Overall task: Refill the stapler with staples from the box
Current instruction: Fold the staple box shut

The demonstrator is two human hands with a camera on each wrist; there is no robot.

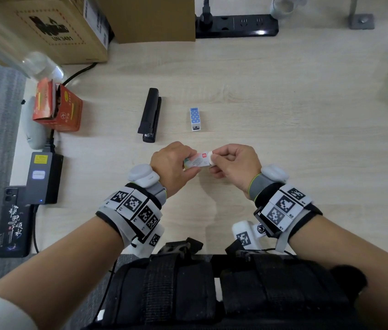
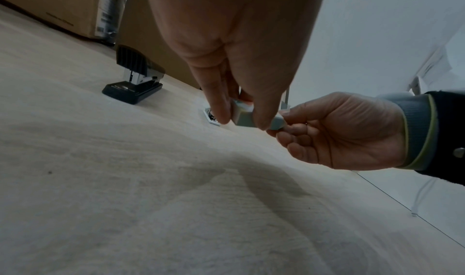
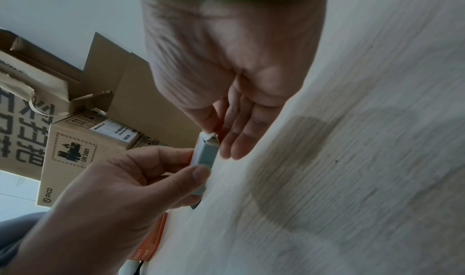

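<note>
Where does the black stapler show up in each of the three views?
Head: stapler lies upper left of centre on the desk, beyond the left hand.
Left wrist: stapler upper left.
Right wrist: not in view.
Shared landmark: the small staple box held between both hands.

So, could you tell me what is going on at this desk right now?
A person is opening a small staple box above the desk. The left hand grips the box body while the right hand pinches its end flap. The black stapler lies untouched further back, beside a small blue dotted box.
</note>
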